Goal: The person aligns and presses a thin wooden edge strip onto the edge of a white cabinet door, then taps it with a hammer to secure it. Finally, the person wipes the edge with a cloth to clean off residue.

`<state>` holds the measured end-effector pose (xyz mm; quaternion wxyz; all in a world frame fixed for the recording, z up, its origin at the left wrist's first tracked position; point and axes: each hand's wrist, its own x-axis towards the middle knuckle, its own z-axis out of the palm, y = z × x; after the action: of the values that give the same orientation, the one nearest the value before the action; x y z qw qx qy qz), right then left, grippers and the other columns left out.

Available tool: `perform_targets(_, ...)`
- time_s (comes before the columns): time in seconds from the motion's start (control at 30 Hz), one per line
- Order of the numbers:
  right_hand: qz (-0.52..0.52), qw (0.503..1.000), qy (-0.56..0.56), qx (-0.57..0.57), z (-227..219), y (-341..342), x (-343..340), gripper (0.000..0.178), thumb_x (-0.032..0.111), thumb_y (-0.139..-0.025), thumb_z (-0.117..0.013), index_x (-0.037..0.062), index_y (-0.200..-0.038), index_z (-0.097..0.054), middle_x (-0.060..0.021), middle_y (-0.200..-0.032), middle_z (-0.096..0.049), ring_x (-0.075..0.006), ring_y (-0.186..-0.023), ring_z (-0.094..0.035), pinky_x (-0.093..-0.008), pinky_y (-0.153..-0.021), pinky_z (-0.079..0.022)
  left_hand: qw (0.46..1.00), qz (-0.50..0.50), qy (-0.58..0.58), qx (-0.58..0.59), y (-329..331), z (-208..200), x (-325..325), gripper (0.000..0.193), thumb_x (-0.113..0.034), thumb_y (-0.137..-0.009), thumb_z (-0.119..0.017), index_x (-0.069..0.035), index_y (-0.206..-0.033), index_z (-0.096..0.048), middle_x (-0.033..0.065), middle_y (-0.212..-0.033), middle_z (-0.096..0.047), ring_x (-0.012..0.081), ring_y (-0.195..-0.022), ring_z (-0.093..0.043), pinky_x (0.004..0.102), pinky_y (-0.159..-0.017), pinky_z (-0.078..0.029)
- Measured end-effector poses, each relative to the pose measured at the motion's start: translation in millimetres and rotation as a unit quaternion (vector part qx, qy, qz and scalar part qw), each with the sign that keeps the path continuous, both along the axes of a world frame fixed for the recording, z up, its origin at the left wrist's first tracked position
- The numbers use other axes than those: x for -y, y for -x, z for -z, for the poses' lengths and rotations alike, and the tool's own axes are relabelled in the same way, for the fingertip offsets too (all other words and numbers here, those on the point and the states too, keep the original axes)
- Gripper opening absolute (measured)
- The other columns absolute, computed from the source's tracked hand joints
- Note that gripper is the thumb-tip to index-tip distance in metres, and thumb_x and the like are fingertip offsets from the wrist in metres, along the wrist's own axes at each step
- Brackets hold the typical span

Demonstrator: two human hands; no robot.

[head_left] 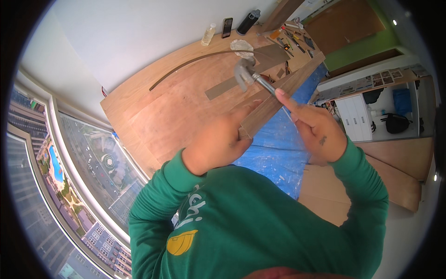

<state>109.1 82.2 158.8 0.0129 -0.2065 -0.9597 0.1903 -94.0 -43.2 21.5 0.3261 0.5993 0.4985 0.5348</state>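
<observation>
My right hand (320,132) is closed around the handle of a claw hammer (264,83), its thumb laid along the shaft. The metal head hangs over the table, left of the hand. My left hand (218,137) grips the near end of a long brown wooden plank (267,109), fingers over the top. The plank slants away to the far right, passing beneath the hammer handle. Whether the hammer touches the plank I cannot tell. Under both lies the wooden table (148,116), with a flat grey-brown strip (222,87) and a thin curved strip (186,63) on it.
A clear bottle (208,35), a phone (226,28) and a black flask (248,22) stand along the wall. A crumpled white piece (242,48) lies before them. Several hand tools (291,41) are at the far right. Blue sheeting (274,156) hangs below the plank; windows are left.
</observation>
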Motion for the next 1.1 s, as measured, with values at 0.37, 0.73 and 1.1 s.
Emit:
perform_targets(0.37, -0.013, 0.996, 0.085, 0.025, -10.1, 16.6, 35.8, 0.069, -0.01, -0.092, -0.05, 0.0072, -0.159, -0.047, -0.0154, -0.094, -0.067, -0.0257, -0.077, -0.061, -0.0334, -0.081, -0.053, 0.997, 0.007, 0.068, -0.041, 10.2, 13.2, -3.7, 0.075, -0.004, -0.084, -0.069, -0.005, -0.155, -0.046, 0.0205, -0.082, -0.069, 0.0357, -0.075, -0.07, 0.0461, -0.069, -0.054)
perform_targets(0.73, 0.077, 0.989, 0.118, 0.037, -8.8, 4.8, -11.5, 0.062, -0.006, -0.1, -0.046, 0.0106, -0.16, -0.047, -0.0115, -0.094, -0.065, -0.016, -0.077, -0.058, -0.0291, -0.083, -0.051, 0.999, -0.007, 0.04, -0.02, 8.3, 2.1, -2.9, 0.079, -0.003, -0.082, -0.069, -0.013, -0.157, -0.046, 0.0239, -0.092, -0.071, 0.0375, -0.075, -0.072, 0.0451, -0.073, -0.057)
perform_targets(1.1, 0.209, 0.975, 0.07, 0.011, 5.1, -26.6, -114.4, 0.057, 0.002, -0.108, -0.044, 0.0222, -0.161, -0.046, -0.0007, -0.093, -0.058, -0.008, -0.076, -0.045, -0.0218, -0.074, -0.047, 1.0, 0.007, 0.015, 0.014, 8.8, 3.6, -6.4, 0.079, 0.0, -0.083, -0.067, -0.012, -0.158, -0.044, 0.026, -0.096, -0.069, 0.0417, -0.085, -0.071, 0.045, -0.077, -0.056)
